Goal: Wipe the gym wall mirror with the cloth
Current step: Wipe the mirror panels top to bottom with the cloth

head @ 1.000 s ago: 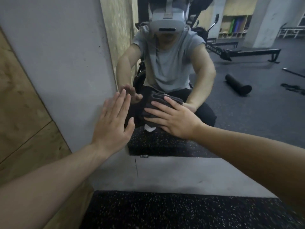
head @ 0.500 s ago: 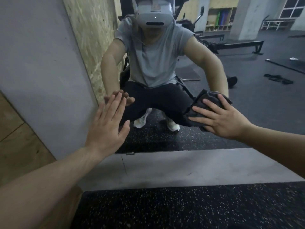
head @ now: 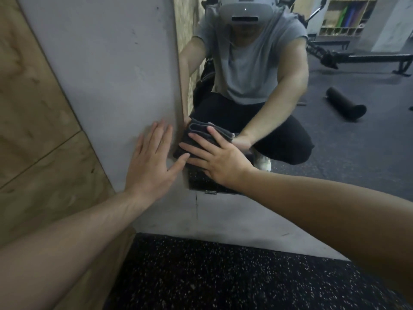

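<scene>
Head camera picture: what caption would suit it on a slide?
Crouched at a gym wall mirror, right hand presses a folded dark cloth to its lower-left corner; left hand braces flat on the wall.

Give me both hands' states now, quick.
Left hand: open, flat on the grey wall.
Right hand: open, straight fingers pressing the cloth against the mirror.

Both arms extended forward; left hand (head: 150,162) flat with fingers straight (thumb splayed right), right hand (head: 220,158) flat, fingers spread.
</scene>
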`<action>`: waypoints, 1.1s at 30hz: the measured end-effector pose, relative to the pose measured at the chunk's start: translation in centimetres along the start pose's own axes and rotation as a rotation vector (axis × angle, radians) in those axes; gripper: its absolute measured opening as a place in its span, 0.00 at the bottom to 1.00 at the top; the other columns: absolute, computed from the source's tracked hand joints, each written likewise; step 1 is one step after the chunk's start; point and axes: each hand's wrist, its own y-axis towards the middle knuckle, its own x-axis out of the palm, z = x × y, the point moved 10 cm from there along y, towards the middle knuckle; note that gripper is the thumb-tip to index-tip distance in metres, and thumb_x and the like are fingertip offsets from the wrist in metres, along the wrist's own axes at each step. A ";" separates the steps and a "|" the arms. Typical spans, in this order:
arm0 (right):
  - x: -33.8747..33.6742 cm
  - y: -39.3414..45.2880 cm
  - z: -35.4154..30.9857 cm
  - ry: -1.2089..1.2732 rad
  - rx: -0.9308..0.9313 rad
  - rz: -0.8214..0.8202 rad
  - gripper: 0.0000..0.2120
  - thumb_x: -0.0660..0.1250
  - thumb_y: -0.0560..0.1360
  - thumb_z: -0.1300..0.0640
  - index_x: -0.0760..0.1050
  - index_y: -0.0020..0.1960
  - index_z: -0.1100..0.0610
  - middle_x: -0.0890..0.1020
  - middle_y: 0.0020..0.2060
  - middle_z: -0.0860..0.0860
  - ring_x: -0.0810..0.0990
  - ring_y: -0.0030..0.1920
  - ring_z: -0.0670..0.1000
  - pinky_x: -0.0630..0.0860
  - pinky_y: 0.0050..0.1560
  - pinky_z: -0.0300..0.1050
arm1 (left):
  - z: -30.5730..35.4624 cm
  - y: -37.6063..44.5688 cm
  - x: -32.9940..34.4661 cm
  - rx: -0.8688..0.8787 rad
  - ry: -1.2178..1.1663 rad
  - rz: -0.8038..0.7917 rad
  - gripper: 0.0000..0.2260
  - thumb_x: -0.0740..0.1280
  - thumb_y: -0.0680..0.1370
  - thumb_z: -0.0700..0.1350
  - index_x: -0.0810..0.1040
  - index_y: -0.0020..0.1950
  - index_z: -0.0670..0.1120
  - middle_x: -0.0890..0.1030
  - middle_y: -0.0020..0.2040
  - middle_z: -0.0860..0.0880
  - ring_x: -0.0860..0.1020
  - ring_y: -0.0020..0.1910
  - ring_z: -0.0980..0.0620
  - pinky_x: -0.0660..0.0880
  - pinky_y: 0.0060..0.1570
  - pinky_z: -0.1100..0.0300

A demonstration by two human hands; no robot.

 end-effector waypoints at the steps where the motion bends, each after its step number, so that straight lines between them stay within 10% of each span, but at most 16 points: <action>1: 0.0 0.7 -0.6 -0.013 0.001 0.002 0.31 0.50 0.85 0.43 0.43 0.84 0.46 0.42 0.84 0.49 0.39 0.83 0.58 0.20 0.70 0.66 | -0.3 -0.3 0.2 -0.006 -0.006 -0.007 0.38 0.47 0.81 0.67 0.53 0.84 0.45 0.51 0.85 0.47 0.46 0.83 0.53 0.34 0.77 0.62; 12: 3.6 -6.4 1.0 -0.071 -0.143 0.005 0.30 0.46 0.84 0.46 0.42 0.84 0.50 0.45 0.84 0.50 0.41 0.83 0.56 0.29 0.77 0.63 | 2.6 -0.9 1.9 0.053 -0.009 -0.064 0.39 0.47 0.81 0.69 0.46 0.84 0.46 0.44 0.85 0.50 0.36 0.80 0.61 0.32 0.76 0.65; 22: 8.5 -22.3 6.1 -0.059 -0.178 0.010 0.28 0.49 0.82 0.50 0.61 0.82 0.52 0.54 0.82 0.49 0.40 0.83 0.53 0.38 0.82 0.58 | 5.5 -0.3 3.2 0.073 -0.002 -0.103 0.38 0.46 0.81 0.66 0.48 0.85 0.45 0.42 0.85 0.51 0.40 0.82 0.57 0.36 0.78 0.61; 33: 9.3 -22.2 4.5 -0.057 -0.098 0.024 0.28 0.47 0.84 0.50 0.53 0.84 0.50 0.56 0.82 0.49 0.39 0.83 0.54 0.38 0.81 0.60 | 4.3 -1.2 4.3 0.054 -0.096 -0.062 0.31 0.45 0.84 0.58 0.51 0.84 0.43 0.46 0.85 0.49 0.43 0.83 0.55 0.41 0.81 0.53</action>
